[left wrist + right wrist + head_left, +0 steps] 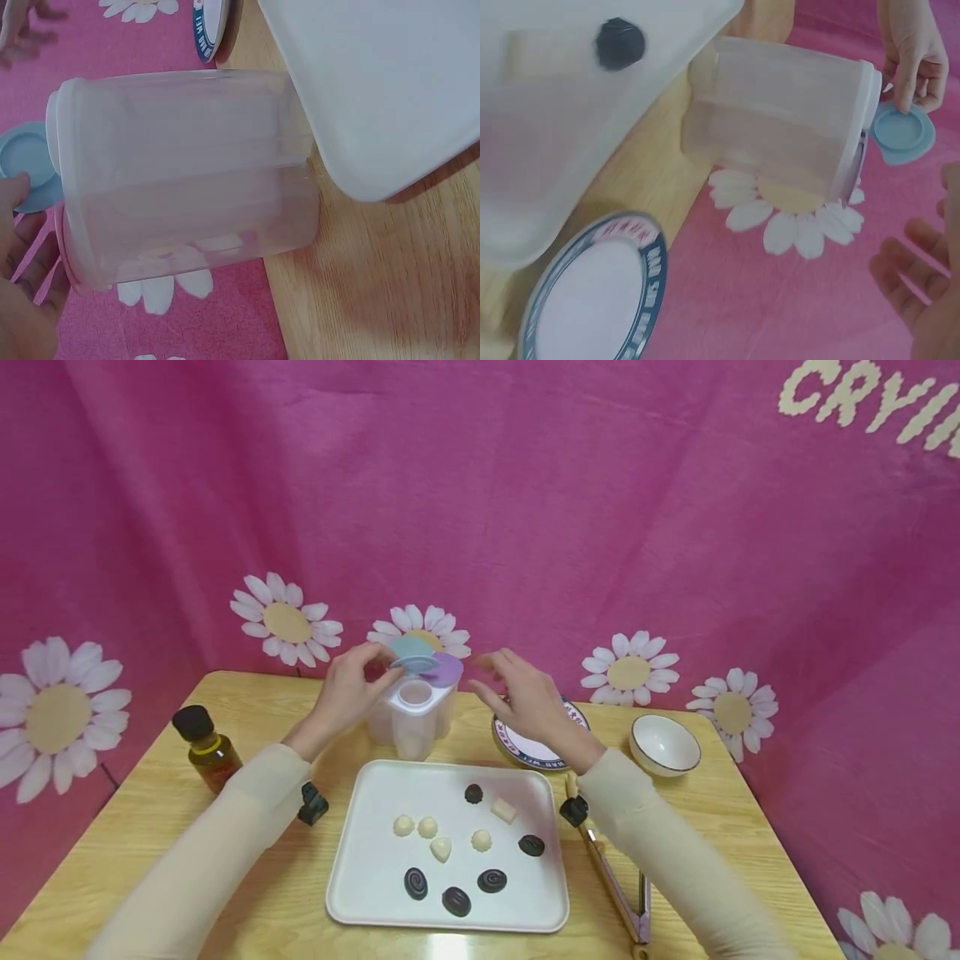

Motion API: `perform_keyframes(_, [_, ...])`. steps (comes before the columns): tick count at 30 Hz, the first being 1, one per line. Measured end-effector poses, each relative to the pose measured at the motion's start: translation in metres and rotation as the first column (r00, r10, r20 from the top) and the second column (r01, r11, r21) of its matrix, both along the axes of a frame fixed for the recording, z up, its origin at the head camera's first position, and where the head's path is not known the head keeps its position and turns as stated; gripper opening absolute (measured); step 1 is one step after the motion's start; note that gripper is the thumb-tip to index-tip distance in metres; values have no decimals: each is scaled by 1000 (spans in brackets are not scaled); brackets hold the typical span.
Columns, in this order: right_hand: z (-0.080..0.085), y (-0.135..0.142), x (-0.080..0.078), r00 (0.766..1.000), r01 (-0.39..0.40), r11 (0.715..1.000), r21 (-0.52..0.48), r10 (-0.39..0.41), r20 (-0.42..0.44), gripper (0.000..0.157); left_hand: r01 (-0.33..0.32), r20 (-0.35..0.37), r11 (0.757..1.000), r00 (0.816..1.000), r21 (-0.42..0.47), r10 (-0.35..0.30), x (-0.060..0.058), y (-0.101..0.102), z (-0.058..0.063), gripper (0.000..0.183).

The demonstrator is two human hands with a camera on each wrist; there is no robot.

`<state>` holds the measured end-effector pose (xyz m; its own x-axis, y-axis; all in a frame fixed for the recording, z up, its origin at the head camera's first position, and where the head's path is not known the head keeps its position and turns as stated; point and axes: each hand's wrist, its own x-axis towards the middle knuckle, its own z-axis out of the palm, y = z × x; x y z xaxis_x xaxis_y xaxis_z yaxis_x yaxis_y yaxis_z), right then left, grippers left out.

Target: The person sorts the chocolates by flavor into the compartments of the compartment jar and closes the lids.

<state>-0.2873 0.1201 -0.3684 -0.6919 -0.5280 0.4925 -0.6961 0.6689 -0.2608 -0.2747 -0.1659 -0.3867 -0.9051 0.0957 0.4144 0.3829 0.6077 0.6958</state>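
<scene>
At the back of the table, behind the tray, stands a translucent container, upright. The left hand reaches forward to its top from the left side, wrist raised; the thumb and fingers pinch a blue lid by its edge, holding it up at the container's rim. A round opening in the container's top faces the front, uncovered. A purple lid lies just right of the blue one.

The right hand is raised to the right of the container, apart from it and above the plate. Its fingers are spread and lightly bent, gripping nothing. Both forearms extend forward in cream sleeves, with a small black device at each wrist.

The surface is light wood grain. A white tray at the centre bears five dark pieces and five pale pieces, spaced apart. Tongs lie right of the tray, a white bowl stands at the far right, and a black-capped bottle stands at the left.

Magenta cloth hangs behind, printed with daisies and partly visible pale lettering.
</scene>
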Motion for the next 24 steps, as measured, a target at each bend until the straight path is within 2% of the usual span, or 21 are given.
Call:
perform_keyframes(4, [0, 31, 15, 999, 48, 998, 29, -48, -3, 34, -9, 18, 1000, 1000, 20, 9, -1, 2, 1, 20])
perform_keyframes(9, [-3, 67, 40, 990, 127, 987, 100, -132, 47, 40, -23, 30, 999, 999, 33, 22, 0, 2, 0, 22])
perform_keyframes(15, [-14, 103, 69, 963, 243, 957, 156, -257, 75, 47, -42, 44, 998, 998, 48, 40, 2, 1, 1, 24])
perform_keyframes(24, [-35, 143, 111, 930, 353, 923, 155, -365, 56, 54, -48, 48, 998, 998, 31, 47, 2, 3, 1, 23])
